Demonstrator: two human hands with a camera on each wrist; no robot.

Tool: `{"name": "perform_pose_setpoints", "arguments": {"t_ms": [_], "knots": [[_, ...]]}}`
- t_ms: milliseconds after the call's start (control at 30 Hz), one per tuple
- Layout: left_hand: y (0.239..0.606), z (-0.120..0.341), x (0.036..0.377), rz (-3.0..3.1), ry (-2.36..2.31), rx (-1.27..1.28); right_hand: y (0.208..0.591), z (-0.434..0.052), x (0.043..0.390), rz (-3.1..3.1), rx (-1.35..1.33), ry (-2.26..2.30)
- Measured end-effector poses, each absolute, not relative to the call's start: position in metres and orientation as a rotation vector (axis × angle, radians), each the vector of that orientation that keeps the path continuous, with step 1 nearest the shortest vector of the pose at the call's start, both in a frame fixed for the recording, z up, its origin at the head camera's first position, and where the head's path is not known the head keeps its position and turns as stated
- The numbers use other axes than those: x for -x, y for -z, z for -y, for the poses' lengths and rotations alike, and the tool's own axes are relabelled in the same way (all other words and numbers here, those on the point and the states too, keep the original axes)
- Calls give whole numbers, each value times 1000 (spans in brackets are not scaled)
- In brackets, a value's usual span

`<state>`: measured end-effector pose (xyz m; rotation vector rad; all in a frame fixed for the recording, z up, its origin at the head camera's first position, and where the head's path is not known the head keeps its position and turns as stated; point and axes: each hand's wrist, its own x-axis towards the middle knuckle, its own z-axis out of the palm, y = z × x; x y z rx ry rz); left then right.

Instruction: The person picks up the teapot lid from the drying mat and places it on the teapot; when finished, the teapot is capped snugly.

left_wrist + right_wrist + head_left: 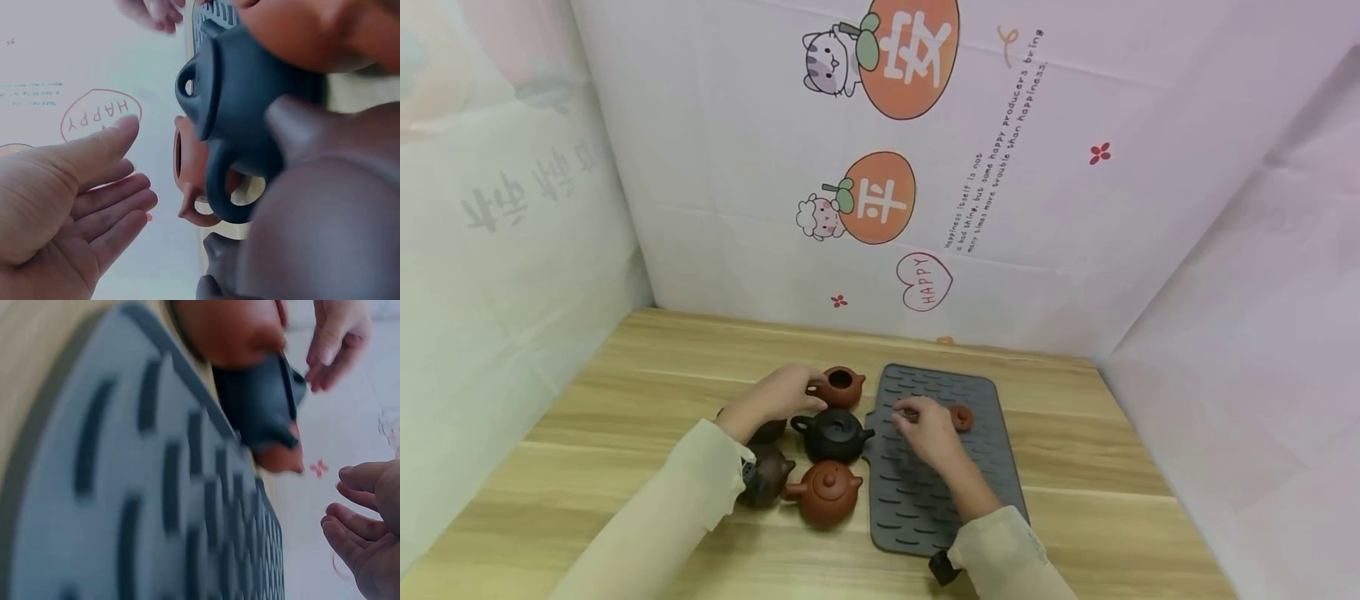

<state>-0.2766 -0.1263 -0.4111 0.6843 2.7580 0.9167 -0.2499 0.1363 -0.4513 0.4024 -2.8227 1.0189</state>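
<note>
My left hand (786, 392) hovers with loosely bent fingers and nothing in its grasp, beside a lidless red-brown clay teapot (850, 395) and above the handle of a black teapot (835, 437). In the left wrist view the thumb stands apart from the fingers, left of the black teapot (256, 94). Over the grey ridged mat (906, 500), my right hand (931, 429) is held empty, its fingers relaxed. Just beyond it, a small red-brown teapot lid (962, 418) lies on the mat, partly hidden by the hand.
Nearest me in the teapot group stands a lidded red-brown teapot (827, 497). A dark brown teapot (765, 479) is left of it, partly under my left sleeve, with another dark pot (769, 431) behind. A printed white cloth wall (760, 208) rises at the table's back.
</note>
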Motion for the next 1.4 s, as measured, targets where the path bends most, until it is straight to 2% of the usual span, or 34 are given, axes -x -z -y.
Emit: {"name": "perform_pose_setpoints", "arguments": {"t_ms": [367, 733, 1400], "knots": [[414, 122, 306, -2810, -843, -516, 460, -186, 266, 2789, -173, -1009], [442, 125, 318, -2751, -994, -470, 478, -229, 283, 2841, -44, -1002], [454, 119, 330, -2714, -1184, -440, 484, -240, 292, 2875, 44, -1059]]}}
